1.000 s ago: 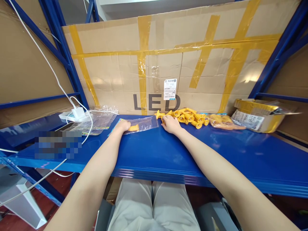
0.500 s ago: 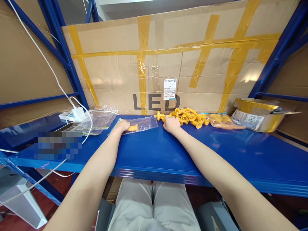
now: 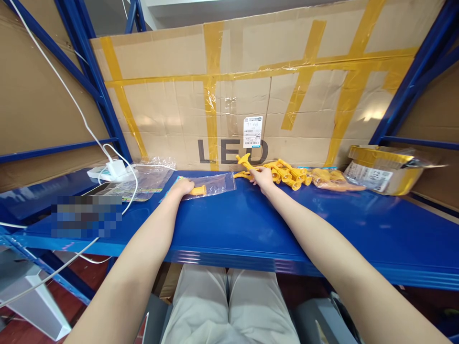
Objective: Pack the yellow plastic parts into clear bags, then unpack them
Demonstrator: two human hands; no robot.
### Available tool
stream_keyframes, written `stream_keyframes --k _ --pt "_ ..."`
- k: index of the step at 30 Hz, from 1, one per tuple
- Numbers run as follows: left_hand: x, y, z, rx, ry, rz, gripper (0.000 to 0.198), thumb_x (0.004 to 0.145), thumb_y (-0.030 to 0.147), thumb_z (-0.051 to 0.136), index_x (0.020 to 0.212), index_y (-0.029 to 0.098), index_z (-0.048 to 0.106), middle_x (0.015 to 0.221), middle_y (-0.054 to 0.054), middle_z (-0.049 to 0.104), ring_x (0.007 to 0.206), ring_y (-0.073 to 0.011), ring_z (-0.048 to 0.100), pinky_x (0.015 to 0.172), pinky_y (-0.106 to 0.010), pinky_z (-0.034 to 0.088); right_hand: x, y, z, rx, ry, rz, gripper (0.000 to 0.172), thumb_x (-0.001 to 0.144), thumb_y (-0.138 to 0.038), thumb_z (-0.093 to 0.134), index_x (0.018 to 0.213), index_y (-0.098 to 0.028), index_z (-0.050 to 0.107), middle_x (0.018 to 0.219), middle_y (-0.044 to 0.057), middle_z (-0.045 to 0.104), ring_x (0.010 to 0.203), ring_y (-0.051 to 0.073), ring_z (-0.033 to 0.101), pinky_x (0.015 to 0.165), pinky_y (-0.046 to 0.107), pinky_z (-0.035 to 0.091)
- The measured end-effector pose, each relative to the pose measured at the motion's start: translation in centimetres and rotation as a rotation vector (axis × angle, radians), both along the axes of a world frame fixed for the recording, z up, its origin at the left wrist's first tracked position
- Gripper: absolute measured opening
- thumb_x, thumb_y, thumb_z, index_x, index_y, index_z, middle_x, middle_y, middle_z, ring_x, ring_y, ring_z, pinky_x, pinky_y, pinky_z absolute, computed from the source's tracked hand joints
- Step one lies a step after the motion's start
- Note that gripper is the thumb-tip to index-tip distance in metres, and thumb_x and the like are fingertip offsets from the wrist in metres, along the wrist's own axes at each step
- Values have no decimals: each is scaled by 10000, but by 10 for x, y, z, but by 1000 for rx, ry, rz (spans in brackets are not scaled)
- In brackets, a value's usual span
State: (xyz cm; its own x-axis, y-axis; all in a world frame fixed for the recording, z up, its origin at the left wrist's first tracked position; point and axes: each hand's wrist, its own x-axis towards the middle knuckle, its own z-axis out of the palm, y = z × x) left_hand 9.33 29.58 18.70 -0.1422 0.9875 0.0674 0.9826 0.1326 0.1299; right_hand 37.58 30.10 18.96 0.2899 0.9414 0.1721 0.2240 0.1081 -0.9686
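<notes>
My left hand (image 3: 183, 186) is closed on the near-left end of a clear plastic bag (image 3: 220, 184), which lies on the blue shelf. One yellow plastic piece (image 3: 198, 190) shows inside that bag, close to my fingers. My right hand (image 3: 263, 179) grips a yellow plastic piece with a T-shaped head (image 3: 244, 159), its head tilted up and to the left. Beside and behind that hand sits a pile of similar yellow pieces (image 3: 287, 174) with flared, hollow ends. My right fingertips are partly hidden.
Right of the pile lies a filled plastic bag (image 3: 332, 179), then an opened cardboard box (image 3: 382, 172). At left are empty clear bags (image 3: 148, 179), a white power strip (image 3: 114, 169) with cables, and a blurred dark object (image 3: 86, 215). Large cardboard (image 3: 172, 110) stands behind the blue shelf (image 3: 222, 229).
My right hand has pulled back slightly to the right and lifted one yellow piece off the pile. My left hand stays on the bag.
</notes>
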Motion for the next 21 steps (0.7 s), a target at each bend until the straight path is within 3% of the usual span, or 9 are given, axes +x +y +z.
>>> stream_keyframes --k 4,12,15,21 --pt "-1 2 -1 5 -18 -2 433 813 227 381 1100 143 694 1240 -107 638 1109 -253 620 864 -259 492 4 -1 6 -36 295 -13 43 824 -128 556 836 -98 585 533 -6 543 451 94 533 414 173 414" --pt "0 0 0 10 -6 9 452 819 222 374 1154 145 668 1275 -102 614 1168 -239 583 920 -250 460 4 -5 18 -93 630 127 63 870 -167 537 811 -156 517 626 -1 598 461 50 519 468 143 480" --pt "2 -3 2 8 -4 11 444 821 223 376 1138 159 679 1267 -90 622 1157 -233 591 899 -242 470 2 -9 22 -67 630 182 68 869 -158 539 803 -156 525 643 5 614 463 54 522 470 153 481" --pt "2 -2 1 17 -7 15 440 810 244 391 1119 165 693 1266 -86 624 1160 -248 588 898 -256 476 5 -15 23 -2 304 178 50 827 -93 571 819 -138 590 612 -15 587 423 50 479 388 157 380"
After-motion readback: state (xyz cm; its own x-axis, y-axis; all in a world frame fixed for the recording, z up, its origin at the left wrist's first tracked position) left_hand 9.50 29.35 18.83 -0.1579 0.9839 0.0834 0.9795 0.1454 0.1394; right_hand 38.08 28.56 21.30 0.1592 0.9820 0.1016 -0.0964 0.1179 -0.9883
